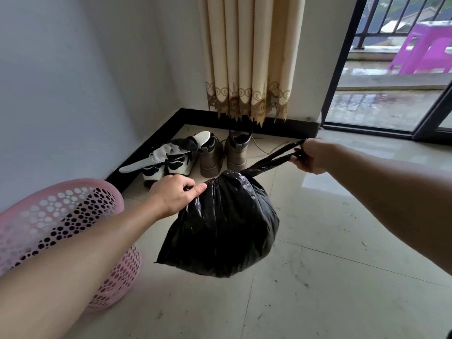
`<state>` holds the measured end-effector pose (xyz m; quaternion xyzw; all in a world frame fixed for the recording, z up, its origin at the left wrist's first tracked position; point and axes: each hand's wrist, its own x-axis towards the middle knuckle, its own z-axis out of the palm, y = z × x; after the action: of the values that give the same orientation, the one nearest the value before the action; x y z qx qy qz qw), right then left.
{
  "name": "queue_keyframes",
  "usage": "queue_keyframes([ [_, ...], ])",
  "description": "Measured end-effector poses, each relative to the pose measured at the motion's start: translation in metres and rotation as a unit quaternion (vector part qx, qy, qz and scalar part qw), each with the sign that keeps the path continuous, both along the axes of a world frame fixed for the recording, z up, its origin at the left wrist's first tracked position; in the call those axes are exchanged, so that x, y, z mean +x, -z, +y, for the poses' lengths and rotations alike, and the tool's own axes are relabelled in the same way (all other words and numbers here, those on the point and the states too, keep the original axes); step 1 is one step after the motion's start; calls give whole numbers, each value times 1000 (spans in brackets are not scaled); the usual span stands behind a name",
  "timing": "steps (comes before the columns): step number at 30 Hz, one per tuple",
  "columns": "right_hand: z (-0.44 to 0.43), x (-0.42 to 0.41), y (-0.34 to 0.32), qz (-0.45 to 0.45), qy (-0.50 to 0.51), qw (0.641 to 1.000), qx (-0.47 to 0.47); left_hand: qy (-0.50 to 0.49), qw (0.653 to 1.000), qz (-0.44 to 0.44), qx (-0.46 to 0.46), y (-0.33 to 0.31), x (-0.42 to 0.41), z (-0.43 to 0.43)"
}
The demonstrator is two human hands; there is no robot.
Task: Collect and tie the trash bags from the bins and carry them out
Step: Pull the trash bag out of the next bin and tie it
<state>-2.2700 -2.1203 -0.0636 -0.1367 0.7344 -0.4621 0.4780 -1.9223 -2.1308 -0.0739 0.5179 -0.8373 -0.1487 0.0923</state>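
Tying the neck of a full, crinkled black plastic trash bag. The bag is held up between both arms, just right of the pink perforated plastic bin, and appears to hang clear of the pale glossy tiled floor.

The left hand is closed on the gathered plastic at the bag's left shoulder, thumb and curled fingers pinching the neck. The right hand is fisted round the two black handle strips, which run taut from the neck up and to the right.

The step in hand is judged to be drawing the closure tight; whether a knot is already formed at the neck cannot be told.

To do it well:
- Keep the left pinch low on the neck as the anchor.
- Pull the strips steadily, not in jerks, since thin film is likely to stretch or tear.
- Cross and cinch the strips close to the gathered plastic so that no gap remains.

A pair of brown ankle boots stands beyond the bag, near the wall. The dark-framed sliding glass door lies to the right.
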Motion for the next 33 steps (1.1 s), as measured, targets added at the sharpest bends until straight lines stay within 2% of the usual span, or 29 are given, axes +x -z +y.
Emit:
queue_keyframes([
  [4, -3, -13, -4, -58, -13, 997, -44, 31, 998, -16, 46, 1, -16, 10],
  [6, 2, -10, -10, -136, -75, 984, -84, 48, 996, -8, 71, 4, -22, 12],
  [8, 10, 1, -12, -172, -177, 965, -82, 52, 995, 13, 82, 7, -19, 12],
  [12, 21, 27, 1, -121, -323, 938, 12, 51, 991, 82, 96, 7, -18, 10],
  [18, 23, 52, 21, -34, -368, 925, 91, 47, 987, 133, 81, -8, -16, 4],
  [22, 17, 77, 18, -43, -350, 935, 48, 55, 981, 158, 102, -18, -14, 9],
  [24, 13, 86, 17, -40, -346, 936, 58, 72, 979, 157, 111, -19, -14, 13],
  [27, 14, 103, 16, 27, -336, 940, 50, 93, 976, 140, 136, -20, -17, 19],
  [29, 12, 112, 15, 65, -266, 962, -25, 92, 976, 130, 151, -21, -20, 22],
  [30, 11, 115, 11, 55, -224, 970, -77, 85, 975, 128, 161, -22, -20, 23],
  [33, 8, 125, -11, -80, -141, 963, -215, 47, 968, 136, 207, -25, -15, 21],
])
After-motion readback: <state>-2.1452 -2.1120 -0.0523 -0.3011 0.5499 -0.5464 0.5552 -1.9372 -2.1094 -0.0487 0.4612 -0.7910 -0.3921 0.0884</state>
